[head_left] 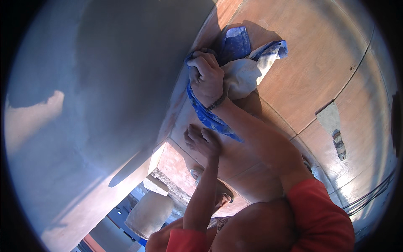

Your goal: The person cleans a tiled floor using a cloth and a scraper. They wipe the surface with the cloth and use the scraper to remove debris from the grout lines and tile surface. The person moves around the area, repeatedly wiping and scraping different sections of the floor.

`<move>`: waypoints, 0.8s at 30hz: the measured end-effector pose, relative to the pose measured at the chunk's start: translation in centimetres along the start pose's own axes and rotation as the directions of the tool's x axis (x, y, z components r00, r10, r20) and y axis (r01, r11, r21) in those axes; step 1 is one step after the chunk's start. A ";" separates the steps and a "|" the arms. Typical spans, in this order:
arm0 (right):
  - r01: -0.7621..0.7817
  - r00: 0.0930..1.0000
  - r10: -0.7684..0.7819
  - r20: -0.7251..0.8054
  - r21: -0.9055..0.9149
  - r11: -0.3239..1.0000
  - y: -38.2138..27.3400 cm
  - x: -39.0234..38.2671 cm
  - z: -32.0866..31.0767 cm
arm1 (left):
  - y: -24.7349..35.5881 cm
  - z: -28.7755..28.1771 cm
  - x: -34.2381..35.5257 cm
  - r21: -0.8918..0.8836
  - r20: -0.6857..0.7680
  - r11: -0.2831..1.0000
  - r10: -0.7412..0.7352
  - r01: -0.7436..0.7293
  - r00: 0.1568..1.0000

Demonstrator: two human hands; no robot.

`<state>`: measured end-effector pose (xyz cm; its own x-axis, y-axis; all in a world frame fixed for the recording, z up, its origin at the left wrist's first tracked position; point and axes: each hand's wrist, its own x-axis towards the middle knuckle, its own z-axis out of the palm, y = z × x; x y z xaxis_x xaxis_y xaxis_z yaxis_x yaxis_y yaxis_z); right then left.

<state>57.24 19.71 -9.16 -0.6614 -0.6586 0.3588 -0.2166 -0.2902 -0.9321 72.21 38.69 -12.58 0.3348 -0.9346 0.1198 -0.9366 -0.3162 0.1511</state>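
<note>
The right hand (206, 77), grip pinching the blue-and-white cloth (241, 69), sits at twelve o'clock from the spread left hand (202, 140) on the wooden board (302, 80)

The rag (241, 69) was blue and dirty white, the plastered wall (113, 75) plain grey, the plywood boards (302, 63) reddish-brown, the sleeves (321, 214) red, the putty knife (333, 128) grey.

Right hand (205, 77): fisted, grip closed, arm extended forward, band at wrist.
Left hand (202, 140): fingers bent, pressed flat-down, forearm straight.
Sleeves: red, both arms.
</note>
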 end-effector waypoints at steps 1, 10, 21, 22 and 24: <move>0.028 0.999 -0.028 0.030 0.005 1.000 -0.1 -0.3 0.0 | 0.2 -0.1 0.1 0.011 0.000 1.000 0.000 0.000 1.000; -0.205 0.772 0.166 0.614 -0.008 0.979 -2.9 1.0 -9.9 | -0.9 0.2 -0.1 0.020 -0.020 1.000 -0.017 0.017 1.000; 0.019 0.750 0.409 0.520 -0.635 0.772 -9.5 2.4 -34.3 | -0.6 -1.1 0.1 -0.019 0.027 0.996 -0.091 0.091 0.995; 0.095 0.771 0.426 0.473 -0.747 0.658 -9.5 2.6 -37.8 | -0.1 -1.5 0.3 -0.050 0.004 0.997 -0.062 0.062 0.998; 0.191 0.700 0.492 0.517 -0.800 0.569 -9.8 2.2 -43.1 | -0.6 -1.5 0.6 -0.047 -0.020 0.999 -0.010 0.009 1.000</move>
<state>26.95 51.02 -1.36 -0.1981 -0.9631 -0.1823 -0.8240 0.2643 -0.5012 73.09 38.57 -11.09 0.3466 -0.9278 0.1382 -0.9275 -0.3170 0.1980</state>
